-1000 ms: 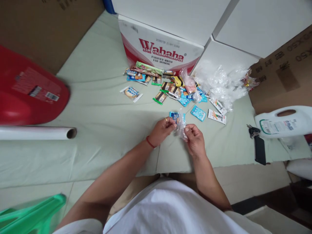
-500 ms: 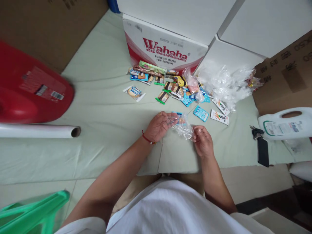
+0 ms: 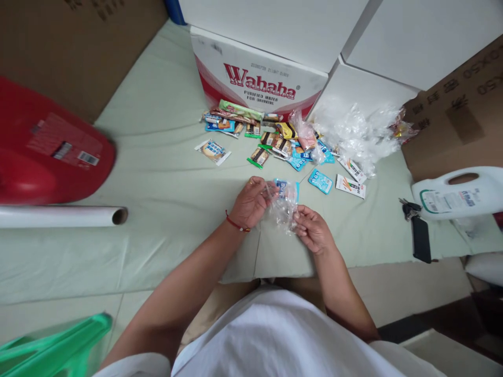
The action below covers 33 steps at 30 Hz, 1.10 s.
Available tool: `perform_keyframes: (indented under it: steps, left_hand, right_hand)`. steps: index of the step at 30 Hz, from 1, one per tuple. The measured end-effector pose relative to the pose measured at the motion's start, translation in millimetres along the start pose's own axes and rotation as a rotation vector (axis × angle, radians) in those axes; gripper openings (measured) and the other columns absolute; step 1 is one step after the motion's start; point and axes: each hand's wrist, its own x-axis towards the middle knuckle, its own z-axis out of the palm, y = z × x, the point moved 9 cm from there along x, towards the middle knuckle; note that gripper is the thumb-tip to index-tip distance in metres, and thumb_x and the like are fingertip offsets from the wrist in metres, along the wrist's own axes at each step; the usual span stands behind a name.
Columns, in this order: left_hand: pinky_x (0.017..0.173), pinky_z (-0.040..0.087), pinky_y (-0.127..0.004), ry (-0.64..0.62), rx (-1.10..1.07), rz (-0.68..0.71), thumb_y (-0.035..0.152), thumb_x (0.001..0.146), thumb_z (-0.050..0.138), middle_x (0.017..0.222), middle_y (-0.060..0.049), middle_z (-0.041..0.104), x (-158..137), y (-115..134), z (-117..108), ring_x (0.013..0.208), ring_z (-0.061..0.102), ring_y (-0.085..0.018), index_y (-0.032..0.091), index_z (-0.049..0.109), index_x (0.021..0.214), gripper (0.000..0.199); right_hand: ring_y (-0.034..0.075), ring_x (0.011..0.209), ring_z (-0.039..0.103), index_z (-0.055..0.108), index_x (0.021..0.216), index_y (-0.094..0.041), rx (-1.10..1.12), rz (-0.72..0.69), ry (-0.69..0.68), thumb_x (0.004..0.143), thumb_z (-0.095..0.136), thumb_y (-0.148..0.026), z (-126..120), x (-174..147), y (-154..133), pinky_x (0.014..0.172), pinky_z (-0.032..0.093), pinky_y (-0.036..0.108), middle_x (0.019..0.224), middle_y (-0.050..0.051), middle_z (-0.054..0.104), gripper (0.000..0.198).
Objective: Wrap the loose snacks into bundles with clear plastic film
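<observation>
A clear plastic bag (image 3: 283, 213) is stretched between my two hands, above the green cloth. My left hand (image 3: 253, 201), with a red string bracelet at the wrist, pinches the bag's left side. The fingers of my right hand (image 3: 312, 228) are closed on its lower right part. A blue snack packet (image 3: 288, 189) shows at the far side of the bag; whether it lies inside or behind the plastic I cannot tell. Just beyond my right hand lie a light-blue packet (image 3: 320, 180) and a white snack packet (image 3: 351, 186).
Several wrapped snacks (image 3: 259, 155) lie heaped before a Wahaha carton (image 3: 259, 78). Crumpled clear bags (image 3: 353, 131) are piled to their right. A red container (image 3: 51, 141) and a white tube (image 3: 58, 216) stand left; a white jug (image 3: 458, 193) and a black phone (image 3: 421, 239) are right.
My right hand has moved left, closer to my left hand, and the bag is now bunched more narrowly between them. More of the blue packet shows. The camera view has shifted slightly.
</observation>
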Motion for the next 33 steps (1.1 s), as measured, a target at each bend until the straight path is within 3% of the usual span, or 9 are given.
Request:
perform_keyframes:
  steps: [5, 9, 12, 15, 19, 25, 27, 30, 33]
  left_hand:
    - [0.08, 0.06, -0.028, -0.052, 0.011, -0.072, 0.034, 0.08, 0.089, 0.104, -0.005, 0.078, -4.5, -12.9, 5.2, 0.094, 0.074, -0.017, 0.02, 0.067, 0.105, 0.037]
    - [0.077, 0.058, -0.029, -0.095, 0.094, -0.15, 0.027, 0.071, 0.093, 0.096, -0.006, 0.076, -6.9, -23.2, 8.4, 0.085, 0.073, -0.016, 0.016, 0.067, 0.089, 0.033]
    - [0.076, 0.06, -0.03, 0.013, 0.07, -0.074, 0.03, 0.074, 0.092, 0.087, 0.0, 0.072, -1.1, -9.5, -2.9, 0.081, 0.071, -0.015, 0.02, 0.057, 0.082, 0.038]
    - [0.059, 0.053, -0.02, 0.166, 0.139, 0.048, 0.033, 0.077, 0.088, 0.073, 0.006, 0.062, 3.0, 11.8, -18.8, 0.066, 0.062, -0.009, 0.022, 0.05, 0.081, 0.04]
    - [0.04, 0.028, -0.016, 0.201, 0.254, 0.051, 0.038, 0.076, 0.087, 0.058, 0.01, 0.045, 2.1, 17.3, -21.0, 0.045, 0.037, -0.004, 0.021, 0.054, 0.081, 0.037]
    - [0.04, 0.023, -0.022, 0.238, 0.508, 0.137, 0.062, 0.085, 0.076, 0.057, 0.01, 0.038, -3.5, 19.5, -18.0, 0.042, 0.031, -0.006, 0.024, 0.049, 0.082, 0.046]
    - [0.042, 0.026, -0.023, 0.29, 0.596, 0.246, 0.062, 0.089, 0.071, 0.058, 0.009, 0.04, -7.4, 26.3, -19.4, 0.044, 0.033, -0.008, 0.025, 0.048, 0.082, 0.045]
    - [0.05, 0.031, -0.025, 0.331, 0.737, 0.409, 0.058, 0.095, 0.066, 0.06, 0.007, 0.045, -18.1, 34.2, -15.4, 0.052, 0.041, -0.011, 0.025, 0.049, 0.083, 0.039]
    - [0.056, 0.034, -0.027, 0.295, 0.803, 0.484, 0.055, 0.1, 0.06, 0.063, 0.005, 0.049, -31.7, 31.8, -6.8, 0.058, 0.045, -0.014, 0.026, 0.051, 0.087, 0.034]
  right_hand:
    - [0.003, 0.051, 0.026, 0.07, 0.084, -0.019, 0.024, -0.131, 0.129, 0.06, 0.1, -0.036, -5.0, -2.7, -9.6, 0.043, 0.025, 0.017, 0.067, -0.008, 0.051, 0.042]
    - [0.003, 0.048, 0.025, 0.068, 0.083, -0.02, -0.061, -0.128, 0.121, 0.063, 0.098, -0.044, -4.0, -3.9, -15.5, 0.042, 0.02, 0.017, 0.062, -0.009, 0.047, 0.044]
    - [0.003, 0.046, 0.024, 0.067, 0.079, -0.019, -0.162, -0.112, 0.126, 0.065, 0.098, -0.048, -13.5, -7.1, -24.1, 0.042, 0.016, 0.018, 0.058, -0.009, 0.047, 0.045]
    - [0.003, 0.046, 0.028, 0.069, 0.078, -0.017, -0.209, -0.094, 0.144, 0.064, 0.098, -0.044, -32.3, -11.6, -35.0, 0.041, 0.017, 0.018, 0.058, -0.007, 0.051, 0.042]
    - [0.003, 0.046, 0.025, 0.074, 0.093, -0.018, 0.029, -0.078, 0.143, 0.066, 0.094, -0.03, -62.3, -11.6, -52.5, 0.039, 0.02, 0.015, 0.058, -0.008, 0.052, 0.035]
    - [0.001, 0.045, 0.031, 0.069, 0.089, -0.015, 0.425, -0.475, 0.353, 0.082, 0.075, -0.026, -118.5, -21.8, -107.0, 0.04, 0.033, 0.012, 0.082, 0.003, 0.071, 0.014]
    - [0.002, 0.043, 0.032, 0.068, 0.084, -0.017, 0.343, -0.455, 0.298, 0.082, 0.079, -0.029, -107.4, -24.9, -103.4, 0.038, 0.031, 0.013, 0.068, -0.002, 0.063, 0.017]
    - [0.004, 0.038, 0.035, 0.068, 0.081, -0.018, 0.034, -0.139, 0.099, 0.084, 0.082, -0.054, -56.0, -22.0, -55.0, 0.033, 0.025, 0.016, 0.055, -0.003, 0.057, 0.039]
    - [0.013, 0.054, 0.062, 0.072, 0.097, -0.017, -0.129, 0.135, -0.047, 0.079, 0.078, -0.077, -4.3, -17.9, 3.5, 0.042, 0.046, 0.02, 0.076, 0.007, 0.075, 0.063]
